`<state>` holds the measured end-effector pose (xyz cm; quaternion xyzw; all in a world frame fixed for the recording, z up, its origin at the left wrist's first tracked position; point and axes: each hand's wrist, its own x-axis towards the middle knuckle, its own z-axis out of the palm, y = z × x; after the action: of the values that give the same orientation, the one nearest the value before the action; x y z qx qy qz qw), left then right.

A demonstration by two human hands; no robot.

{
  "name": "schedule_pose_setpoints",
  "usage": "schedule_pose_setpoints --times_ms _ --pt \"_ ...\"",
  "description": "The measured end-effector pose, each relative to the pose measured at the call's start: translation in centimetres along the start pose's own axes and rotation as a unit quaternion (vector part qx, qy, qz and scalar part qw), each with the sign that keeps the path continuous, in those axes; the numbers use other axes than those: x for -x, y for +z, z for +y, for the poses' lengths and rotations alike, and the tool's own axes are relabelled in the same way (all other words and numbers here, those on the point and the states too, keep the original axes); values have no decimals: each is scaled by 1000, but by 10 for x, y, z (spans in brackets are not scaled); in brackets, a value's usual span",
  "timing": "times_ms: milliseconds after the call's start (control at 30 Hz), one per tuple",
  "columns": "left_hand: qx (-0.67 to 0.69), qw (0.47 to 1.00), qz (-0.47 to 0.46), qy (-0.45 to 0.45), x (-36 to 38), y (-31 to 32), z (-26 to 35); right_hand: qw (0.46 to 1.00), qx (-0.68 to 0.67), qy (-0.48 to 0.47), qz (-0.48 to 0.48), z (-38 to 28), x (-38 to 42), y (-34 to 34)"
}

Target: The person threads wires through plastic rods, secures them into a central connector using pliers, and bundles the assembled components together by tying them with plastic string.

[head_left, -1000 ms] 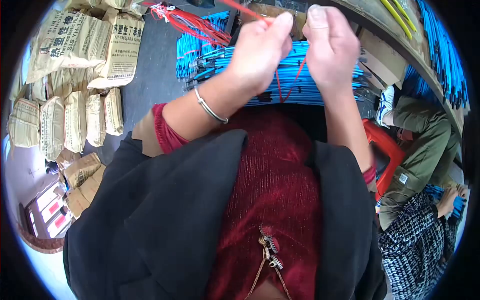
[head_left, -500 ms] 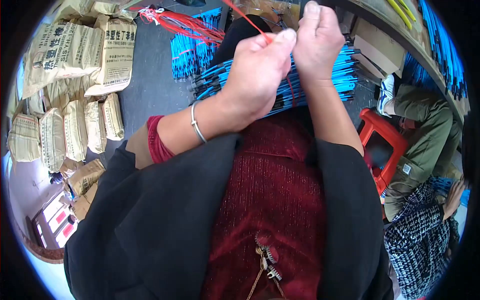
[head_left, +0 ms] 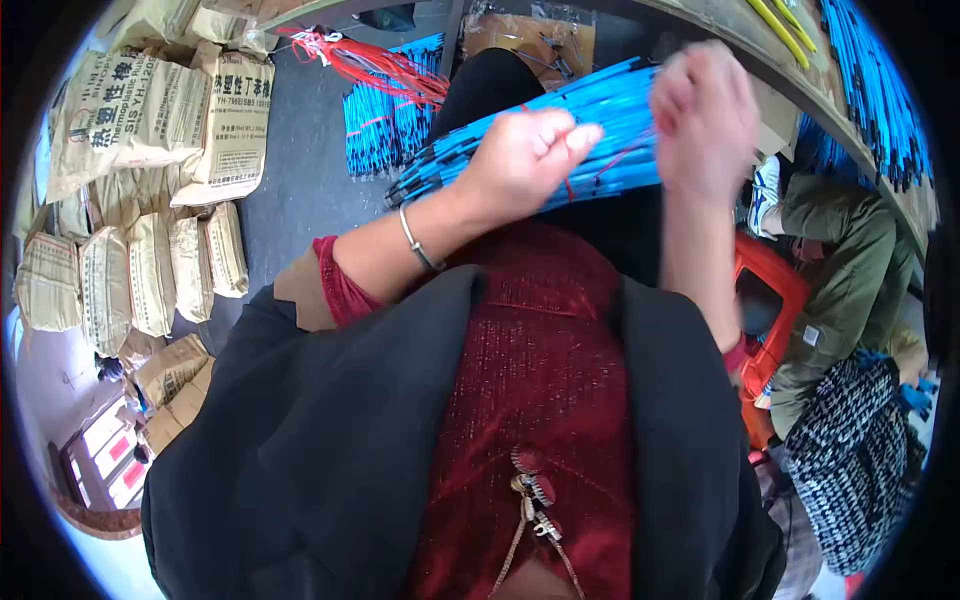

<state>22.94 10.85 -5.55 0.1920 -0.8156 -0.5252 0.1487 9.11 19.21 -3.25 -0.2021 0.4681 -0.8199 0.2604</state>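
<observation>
A bundle of thin blue sticks with black ends (head_left: 610,110) lies across my lap. Red string (head_left: 571,189) crosses it in places. My left hand (head_left: 530,155) is closed in a fist over the near side of the bundle; whatever it grips is hidden. At the bundle's right end my right hand (head_left: 708,125) is raised and blurred by motion. Its fingers look curled, but what they hold, if anything, does not show.
Left of my knees, red strings (head_left: 375,65) hang over more blue bundles (head_left: 370,125). Paper sacks (head_left: 150,115) are stacked at the left. A wooden table edge (head_left: 800,90) runs along the upper right. Another person's leg (head_left: 850,260) and a red stool (head_left: 775,290) are at the right.
My hands have come apart from close together above the bundle. The left moved down and the right moved right. The taut red string at the top no longer shows, and more of the bundle is visible.
</observation>
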Motion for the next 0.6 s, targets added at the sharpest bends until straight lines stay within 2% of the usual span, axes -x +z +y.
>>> schedule_pose_setpoints --times_ms 33,67,100,167,200,233,267,300,333,367,400,467,567,600 --pt "-7 1000 -10 -13 -3 -2 0 999 4 -30 -42 -16 21 -5" --pt "14 1000 -19 -18 -6 -1 -6 989 68 -59 -117 -27 44 -15" --pt "-27 999 -41 -5 -8 -2 -1 960 134 -111 -220 -31 55 -6" --pt "-112 989 -95 11 -7 -4 10 856 214 -237 -407 -39 75 13" --pt "-92 990 -108 11 -8 -3 7 832 265 -299 -386 -36 71 18" --pt "-59 987 -130 73 -10 -5 5 841 294 -287 -352 -36 60 22" --pt "-53 989 -120 75 -9 -2 -1 849 323 -272 -318 -35 48 26" --pt "-46 988 -137 56 -9 -3 -2 888 327 -177 -270 -36 34 28" --pt "-39 987 -155 36 -9 -4 -1 909 292 -102 -279 -32 19 24" --pt "-67 980 -185 31 -11 -10 5 928 288 -48 -233 -27 10 23" --pt "-94 972 -216 26 -14 -13 10 911 333 -18 -243 -32 4 23" --pt "-114 951 -286 -10 -19 -18 18 876 370 -112 -288 -27 -5 25" --pt "83 974 -167 130 -22 -9 -5 849 363 -187 -336 -12 1 38" --pt "30 971 -176 158 -19 -12 -15 867 338 -170 -324 -11 -2 34"
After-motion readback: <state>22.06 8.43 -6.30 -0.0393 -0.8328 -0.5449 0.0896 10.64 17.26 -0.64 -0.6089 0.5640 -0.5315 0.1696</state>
